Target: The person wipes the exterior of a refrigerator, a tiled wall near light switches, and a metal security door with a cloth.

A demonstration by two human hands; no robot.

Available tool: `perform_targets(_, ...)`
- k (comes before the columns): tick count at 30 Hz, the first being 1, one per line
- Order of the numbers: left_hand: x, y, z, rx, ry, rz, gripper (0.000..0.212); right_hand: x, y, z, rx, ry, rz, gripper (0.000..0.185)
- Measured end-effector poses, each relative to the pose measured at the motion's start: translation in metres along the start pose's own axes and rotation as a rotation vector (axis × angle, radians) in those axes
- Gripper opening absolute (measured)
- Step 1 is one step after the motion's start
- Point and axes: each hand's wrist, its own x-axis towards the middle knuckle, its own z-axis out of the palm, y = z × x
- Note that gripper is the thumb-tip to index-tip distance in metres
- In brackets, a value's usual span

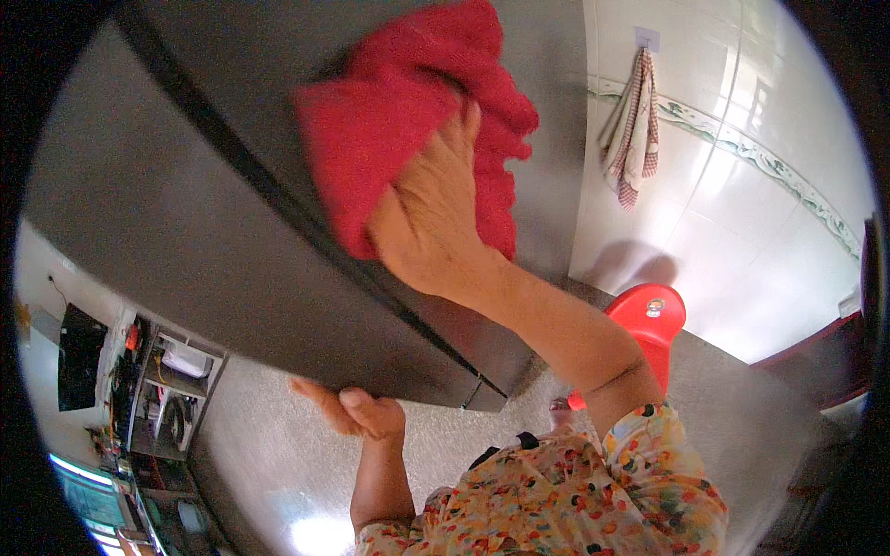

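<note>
A crumpled red cloth [389,139] lies pressed against a large dark grey panel [208,222], which looks like an appliance or cabinet door. My right hand [431,201] is on the cloth, with its fingers mostly hidden in the folds. A black gap [278,194] runs diagonally across the grey surface, splitting it into two parts. Lower down, my left hand [368,413] holds the panel's near edge, thumb on the edge and fingers stretched along it. What lies behind that edge is hidden.
A red plastic stool or chair [646,313] stands on the floor near the white tiled wall [751,208]. A checked towel [634,132] hangs from a wall hook. Shelves [174,389] with various items and a dark screen [82,358] are at the left.
</note>
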Motion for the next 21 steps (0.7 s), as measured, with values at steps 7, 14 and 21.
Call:
perform_targets(7,0.006,0.000,-0.036,-0.116,-0.188,-0.094,0.060,0.016,-0.070,0.014,0.181,0.072,-0.215,0.045)
perform_targets(14,-0.030,-0.015,-0.099,-0.100,-0.071,-0.681,0.055,-0.145,-0.045,-0.018,0.127,-0.387,0.099,0.067)
perform_targets(21,-0.025,-0.001,-0.115,-0.037,-0.029,-0.665,0.059,-0.339,-0.014,-0.058,-0.005,-0.732,0.340,0.066)
